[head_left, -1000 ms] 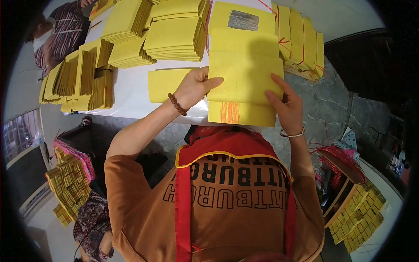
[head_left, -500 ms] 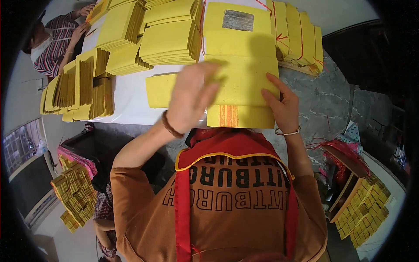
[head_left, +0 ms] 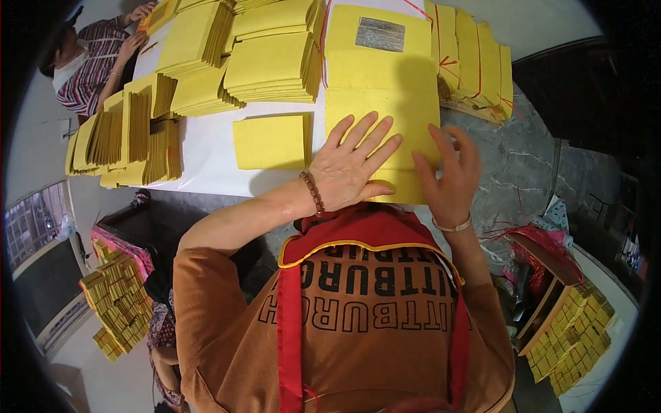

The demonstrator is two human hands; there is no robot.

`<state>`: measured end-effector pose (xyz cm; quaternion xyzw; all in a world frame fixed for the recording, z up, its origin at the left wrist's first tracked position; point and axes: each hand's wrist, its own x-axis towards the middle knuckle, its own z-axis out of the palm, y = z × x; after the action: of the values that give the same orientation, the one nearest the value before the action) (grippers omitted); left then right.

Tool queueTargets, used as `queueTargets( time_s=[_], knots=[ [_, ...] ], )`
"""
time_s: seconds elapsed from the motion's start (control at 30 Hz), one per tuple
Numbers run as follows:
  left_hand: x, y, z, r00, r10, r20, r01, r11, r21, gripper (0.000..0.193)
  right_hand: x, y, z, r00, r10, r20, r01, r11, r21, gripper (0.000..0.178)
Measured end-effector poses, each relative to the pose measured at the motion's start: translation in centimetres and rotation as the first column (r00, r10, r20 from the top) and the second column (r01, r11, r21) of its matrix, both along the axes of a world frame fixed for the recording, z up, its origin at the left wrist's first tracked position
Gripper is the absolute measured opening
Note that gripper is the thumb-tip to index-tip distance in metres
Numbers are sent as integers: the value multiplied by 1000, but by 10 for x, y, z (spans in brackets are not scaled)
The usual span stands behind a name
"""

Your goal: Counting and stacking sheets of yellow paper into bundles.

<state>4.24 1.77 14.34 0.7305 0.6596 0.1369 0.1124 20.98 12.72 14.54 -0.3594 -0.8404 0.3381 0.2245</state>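
Note:
A stack of large yellow paper sheets lies in front of me, with a silvery grey rectangle near its far end. My left hand rests flat on the near part of the top sheet, fingers spread. It wears a brown beaded bracelet and hides some of the sheet's near edge. By the right edge of the paper is my right hand, thumb and fingers apart and slightly blurred, with a pale bangle at the wrist. Left of my left hand lies a small folded yellow paper stack.
Folded yellow paper stacks fill the far left of the white table. Yellow bundles tied with red string stand at the far right. Another person works at the far left corner. Yellow bundles sit low on the right.
My left hand has come down from a blurred sweep and now lies flat, covering the orange-red patch near the sheet's edge. My right hand's fingers have shifted slightly at the right edge.

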Motion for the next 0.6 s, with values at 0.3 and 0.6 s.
queueTargets(
  time_s=[0.3,0.6],
  knots=[
    [-2,0,-12,999,-3,48,-4,987,158,59,24,-16,-24,851,360,382,-496,790,361,57],
    [26,19,-9,895,97,-434,37,956,291,52,32,16,-23,947,302,-109,-316,938,-143,60]
  ],
)
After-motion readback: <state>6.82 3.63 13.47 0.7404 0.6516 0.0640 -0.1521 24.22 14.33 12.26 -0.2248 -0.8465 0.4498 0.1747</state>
